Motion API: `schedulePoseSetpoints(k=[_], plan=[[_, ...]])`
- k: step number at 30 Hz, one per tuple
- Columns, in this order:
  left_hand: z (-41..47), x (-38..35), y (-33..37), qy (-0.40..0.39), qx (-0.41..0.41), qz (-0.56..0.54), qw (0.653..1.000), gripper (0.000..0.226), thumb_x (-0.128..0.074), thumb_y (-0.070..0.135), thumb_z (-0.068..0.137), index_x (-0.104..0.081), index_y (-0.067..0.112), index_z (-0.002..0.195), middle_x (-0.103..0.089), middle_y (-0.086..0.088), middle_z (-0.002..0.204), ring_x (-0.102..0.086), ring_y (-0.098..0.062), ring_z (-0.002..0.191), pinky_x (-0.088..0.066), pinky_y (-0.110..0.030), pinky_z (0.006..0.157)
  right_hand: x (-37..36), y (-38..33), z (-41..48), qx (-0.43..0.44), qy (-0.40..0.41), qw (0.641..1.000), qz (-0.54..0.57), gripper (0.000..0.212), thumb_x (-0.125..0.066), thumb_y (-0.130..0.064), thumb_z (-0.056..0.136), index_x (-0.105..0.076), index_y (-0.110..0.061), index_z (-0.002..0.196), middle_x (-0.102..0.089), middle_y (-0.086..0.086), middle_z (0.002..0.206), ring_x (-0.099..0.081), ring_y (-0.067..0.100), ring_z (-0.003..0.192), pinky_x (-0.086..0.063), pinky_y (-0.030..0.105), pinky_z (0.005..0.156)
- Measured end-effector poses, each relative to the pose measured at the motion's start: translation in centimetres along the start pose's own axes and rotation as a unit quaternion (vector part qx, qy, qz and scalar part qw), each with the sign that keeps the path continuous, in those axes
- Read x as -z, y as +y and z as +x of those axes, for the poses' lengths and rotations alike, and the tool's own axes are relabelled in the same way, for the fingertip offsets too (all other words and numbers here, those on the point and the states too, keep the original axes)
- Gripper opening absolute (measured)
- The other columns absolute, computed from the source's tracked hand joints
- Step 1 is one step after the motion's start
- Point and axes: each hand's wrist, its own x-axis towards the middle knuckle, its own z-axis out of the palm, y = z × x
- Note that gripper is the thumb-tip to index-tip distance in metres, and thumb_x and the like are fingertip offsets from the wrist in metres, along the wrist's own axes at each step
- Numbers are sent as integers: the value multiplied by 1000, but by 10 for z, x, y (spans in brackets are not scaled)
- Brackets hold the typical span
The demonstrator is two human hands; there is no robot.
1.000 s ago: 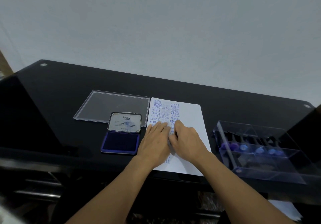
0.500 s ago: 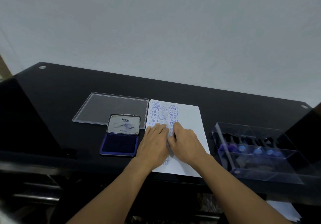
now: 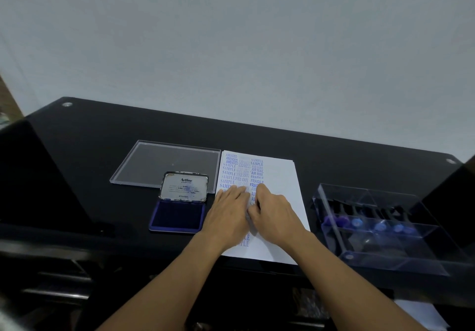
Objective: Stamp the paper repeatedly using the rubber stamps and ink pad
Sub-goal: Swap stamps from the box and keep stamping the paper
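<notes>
Black table (image 3: 77,151) bears paper (image 3: 280,184) covered in blue stamped words; left hand (image 3: 227,217) flat, right hand (image 3: 272,215) curled, hold unclear.

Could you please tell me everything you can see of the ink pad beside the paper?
The blue rectangular ink pad lies open on the glossy black table. Its silvery lid, labelled Artline and smudged blue, stands tilted up at the far edge; the dark blue pad faces up. It sits just left of the stamped white paper, in front of a clear flat plastic lid.
</notes>
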Motion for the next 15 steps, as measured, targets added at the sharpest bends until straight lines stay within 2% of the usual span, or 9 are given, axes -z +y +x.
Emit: schedulePoseSetpoints(k=[3,4,6,8,12,15], plan=[[0,6,2,-2,4,-18,1000,23,-45,6,91,-54,12,111,-51,-1,128,-42,-21,122,-28,-42,114,4,-3,-1,0,-14,1000,-1,20,-45,-22,98,-31,-19,84,-45,-4,65,-40,14,58,-27,29,49],[-1,8,3,3,5,-34,999,27,-45,4,91,-56,11,115,-52,0,129,-42,-20,122,-27,-38,115,5,-4,-1,-2,-26,1000,2,21,-46,-22,98,-31,-20,83,-45,-3,65,-41,14,58,-27,29,50],[-3,15,6,17,23,-79,996,46,-45,-1,94,-51,12,138,-45,3,145,-35,-18,134,-21,-27,115,9,-2,0,-8,-57,998,5,23,-46,-20,96,-30,-21,80,-49,0,67,-42,17,60,-31,32,52],[-4,20,7,39,31,-106,993,59,-41,-5,93,-42,14,148,-37,4,155,-27,-15,144,-21,-26,117,15,1,2,-31,-72,997,21,19,-47,-21,96,-35,-20,81,-54,3,73,-45,19,62,-36,34,56],[-2,30,6,70,28,-120,990,63,-36,-10,92,-42,15,150,-38,3,157,-27,-13,147,-23,-29,121,45,8,11,-99,55,989,99,18,-54,-23,94,-46,-16,80,-59,3,76,-48,17,64,-38,31,56],[-1,41,6,88,41,-143,985,58,-37,-8,95,-45,14,148,-40,1,156,-31,-13,145,-26,-30,121,70,13,12,-106,72,986,108,16,-55,-24,94,-51,-11,85,-61,5,81,-50,19,69,-40,31,57]])
